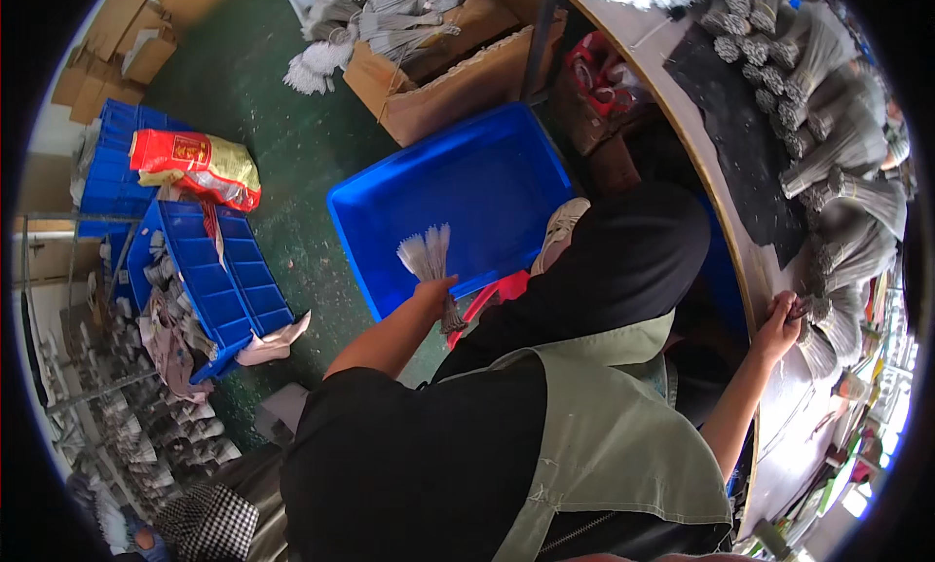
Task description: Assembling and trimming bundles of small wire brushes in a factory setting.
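My left hand is closed around a bundle of thin wires with pale, fanned-out tips, and holds it over the near-left part of a large blue tub. Darker ends of that bundle stick out below the fist. Over on the right, my right hand is closed at the workbench edge, its fingers gripping the dark end of another wire bundle. That bundle lies among several similar grey bundles heaped along the bench.
The wooden workbench curves down my right side, with a black mat on it. Beyond the tub stands an open cardboard box beside more bundles. At left are blue compartment bins and a red-yellow bag.
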The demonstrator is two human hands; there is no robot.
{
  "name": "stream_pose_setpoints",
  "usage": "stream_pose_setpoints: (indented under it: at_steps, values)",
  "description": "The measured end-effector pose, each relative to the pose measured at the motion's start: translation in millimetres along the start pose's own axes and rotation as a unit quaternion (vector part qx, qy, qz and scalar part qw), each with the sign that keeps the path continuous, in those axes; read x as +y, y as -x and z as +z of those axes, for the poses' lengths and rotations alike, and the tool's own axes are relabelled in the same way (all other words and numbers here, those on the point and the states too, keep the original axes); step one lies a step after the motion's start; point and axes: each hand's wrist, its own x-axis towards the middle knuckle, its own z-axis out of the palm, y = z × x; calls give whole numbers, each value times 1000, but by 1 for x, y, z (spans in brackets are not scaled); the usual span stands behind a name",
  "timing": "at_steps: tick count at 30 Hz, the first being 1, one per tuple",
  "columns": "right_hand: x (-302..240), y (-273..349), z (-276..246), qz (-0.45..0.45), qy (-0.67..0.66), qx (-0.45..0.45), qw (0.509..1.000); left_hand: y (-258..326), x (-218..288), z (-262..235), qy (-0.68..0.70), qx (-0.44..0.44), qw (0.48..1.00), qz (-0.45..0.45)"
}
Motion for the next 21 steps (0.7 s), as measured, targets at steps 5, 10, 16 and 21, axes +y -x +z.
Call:
stream_pose_setpoints:
  at_steps: [5,10,16,21]
  values:
    - [-6,1,-2,7,28,32,999,-11,17,16,-49,50,997,45]
    - [26,1,-26,-124,197,77,969,-4,81,28,-236,114,931,252]
    - [-37,0,23,35,148,92,984,-77,65,10,-351,97,879,308]
    - [-99,-71,20,127,31,95,987,-119,53,20,-438,-10,862,255]
